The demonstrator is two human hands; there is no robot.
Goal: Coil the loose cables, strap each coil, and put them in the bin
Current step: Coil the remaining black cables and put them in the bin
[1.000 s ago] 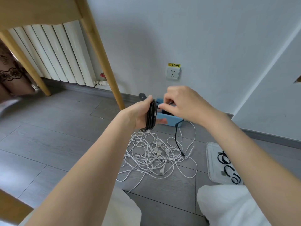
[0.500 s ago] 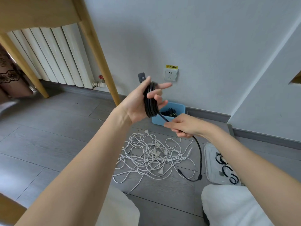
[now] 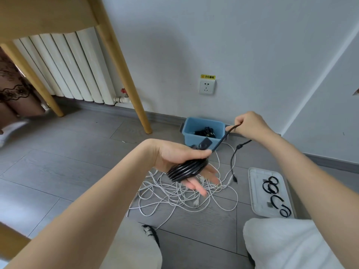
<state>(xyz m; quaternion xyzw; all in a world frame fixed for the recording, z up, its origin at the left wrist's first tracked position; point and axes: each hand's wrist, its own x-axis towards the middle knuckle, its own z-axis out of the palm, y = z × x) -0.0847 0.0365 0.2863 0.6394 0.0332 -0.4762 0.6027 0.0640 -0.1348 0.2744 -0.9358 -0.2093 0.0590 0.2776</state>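
Radiator: at your 10 o'clock against the wall, behind two wooden legs that angle down to the grey floor; the floor between the legs and your left arm is bare planks.
Left hand: at the centre, palm up, fingers straight and pointing toward 4 o'clock, with the black cable coil wound round them; the thumb lies over the top of the wraps.
Left grip: spread, fingers straight inside the coil, not curled round it.
White cables: a loose tangle on the floor right under and past your left hand, its loops reaching out toward 6 o'clock near your knee and toward 3 o'clock, close to the tray's near edge.
Blue bin: at 12 o'clock on the floor against the skirting, below the wall socket; dark cables already lie inside, and its rim is just behind the taut cable.
Right hand: at 1 o'clock, raised, level with the bin's right edge.
Right grip: pinching the black cable, which runs taut down to the coil; the free tail hangs from the fist with its plug just above the floor.
White tray: at 3 o'clock on the floor, holding black straps; its near corner sits beside your right knee.
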